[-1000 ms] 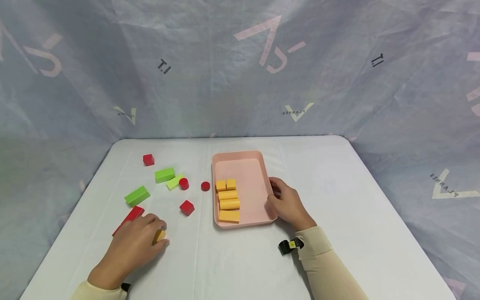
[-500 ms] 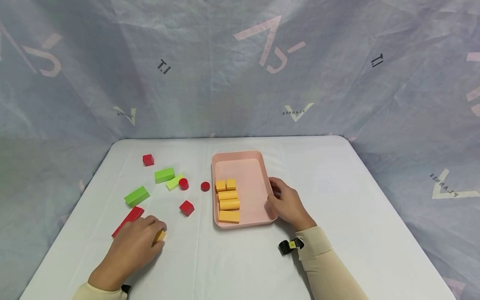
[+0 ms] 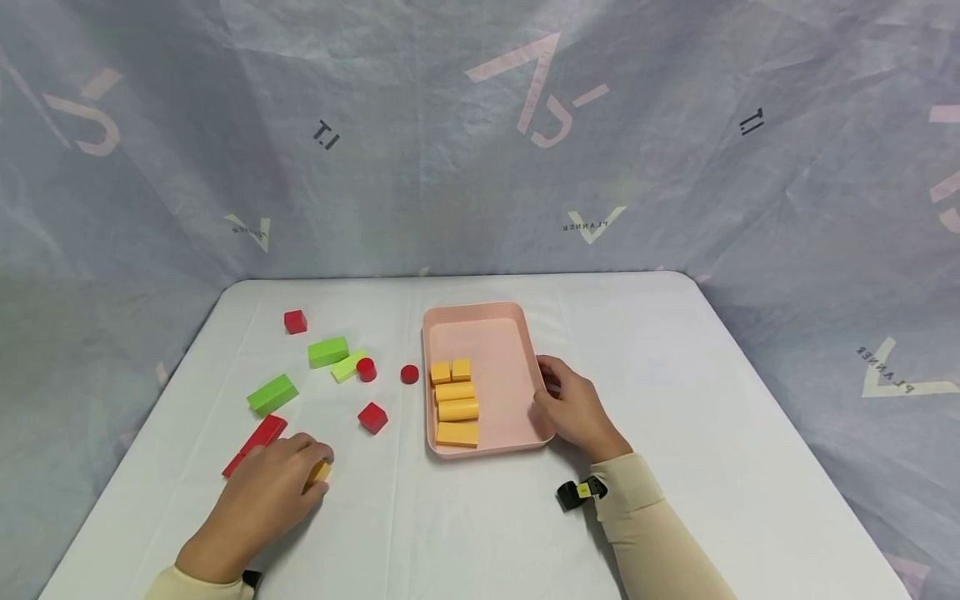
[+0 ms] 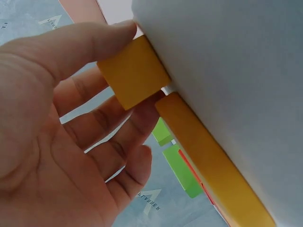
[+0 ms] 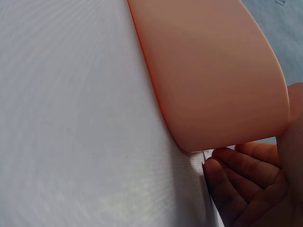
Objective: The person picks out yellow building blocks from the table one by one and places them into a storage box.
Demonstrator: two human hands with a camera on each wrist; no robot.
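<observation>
My left hand (image 3: 266,496) is low at the table's left, with thumb and fingers around a yellow cube block (image 4: 135,73). In the left wrist view a long yellow block (image 4: 208,161) lies right beside that cube; the hand hides it from the head view. My right hand (image 3: 577,407) holds the right side of a shallow pink tray (image 3: 495,321), thumb over the rim and fingers along the outer wall. Inside the tray, several yellow blocks (image 3: 457,409) stand in a column along its left side. The tray's outer wall (image 5: 222,80) fills much of the right wrist view.
Left of the tray lie green blocks (image 3: 273,394), a light green block (image 3: 348,367), a long red block (image 3: 255,444), red cubes (image 3: 372,417), a red cylinder (image 3: 366,369) and a red disc-topped piece (image 3: 409,374). A grey printed cloth (image 3: 420,167) hangs behind the table.
The left thumb has drawn in slightly against the yellow cube. The right hand and the tray stay as they were; the head view has shifted very slightly.
</observation>
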